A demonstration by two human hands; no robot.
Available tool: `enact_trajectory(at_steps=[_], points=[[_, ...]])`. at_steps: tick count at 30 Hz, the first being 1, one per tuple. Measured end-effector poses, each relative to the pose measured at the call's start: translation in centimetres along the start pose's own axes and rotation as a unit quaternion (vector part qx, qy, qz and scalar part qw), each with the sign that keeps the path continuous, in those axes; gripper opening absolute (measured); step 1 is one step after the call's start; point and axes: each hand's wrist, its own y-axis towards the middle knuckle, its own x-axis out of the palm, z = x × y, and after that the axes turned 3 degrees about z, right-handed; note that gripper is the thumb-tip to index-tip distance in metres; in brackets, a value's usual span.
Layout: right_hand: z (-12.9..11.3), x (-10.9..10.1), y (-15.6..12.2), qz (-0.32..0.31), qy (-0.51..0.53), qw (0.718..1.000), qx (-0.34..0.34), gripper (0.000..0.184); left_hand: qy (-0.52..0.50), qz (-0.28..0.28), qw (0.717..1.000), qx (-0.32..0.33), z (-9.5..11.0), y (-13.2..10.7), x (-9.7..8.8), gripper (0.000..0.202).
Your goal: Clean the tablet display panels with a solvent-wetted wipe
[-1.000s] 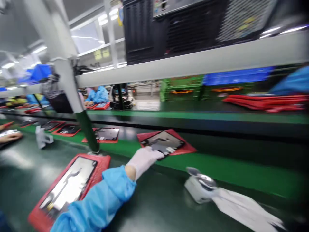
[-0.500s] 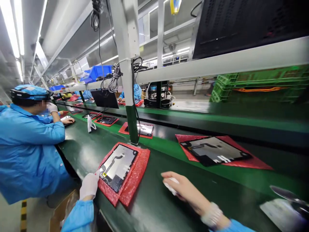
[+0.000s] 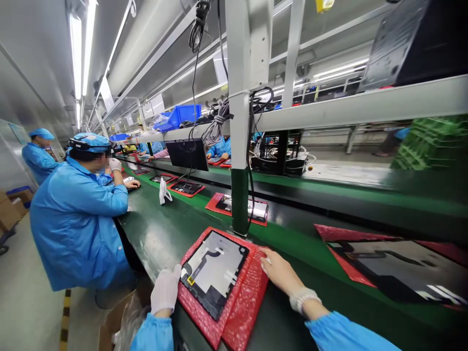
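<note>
A flat tablet panel (image 3: pixel 214 271), grey and black with a black flex cable, lies on a red bubble-wrap sheet (image 3: pixel 241 312) on the dark green bench right in front of me. My left hand (image 3: pixel 165 289), in a white glove, rests with curled fingers against the panel's near left edge. My right hand (image 3: pixel 280 271) is bare and lies on the red sheet at the panel's far right corner, fingers bent, with something small and white under the fingertips.
A grey post (image 3: pixel 239 161) stands just behind the panel. More panels on red sheets ride the green belt (image 3: pixel 288 234), one at right (image 3: pixel 395 273). A co-worker in a blue coat (image 3: pixel 78 224) sits to my left. A cardboard box (image 3: pixel 117 321) stands below the bench.
The view has swung left. My right hand slid left across the bench onto the red sheet beside the panel. My left hand stays at the panel's near left edge.
</note>
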Motion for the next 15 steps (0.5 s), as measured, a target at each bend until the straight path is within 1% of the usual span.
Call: enact_trajectory(at_steps=[2,5,8,11,12,15], points=[[0.0,0.2,2.2,-0.012,-0.019,1.0,0.01,0.034,0.002,0.001,1.0,-0.026,0.5,-0.2,0.0,0.053],[-0.2,1.0,3.7,-0.026,-0.043,0.999,0.019,0.024,-0.012,-0.002,0.996,-0.083,1.4,-0.3,0.0,0.056],[-0.5,1.6,3.6,-0.019,-0.046,0.998,0.025,0.017,-0.059,-0.016,0.99,-0.13,1.6,0.3,-0.1,0.05],[-1.1,1.8,3.2,0.003,-0.013,0.999,0.029,0.016,-0.143,-0.03,0.976,-0.162,0.9,1.3,-0.6,0.03],[-1.3,1.8,3.1,0.01,0.007,0.999,0.034,0.015,-0.176,-0.035,0.969,-0.168,0.7,1.5,-0.8,0.027],[-2.2,1.7,2.8,0.02,0.097,0.992,0.072,0.014,-0.29,-0.034,0.938,-0.188,0.5,1.5,-1.2,0.03]])
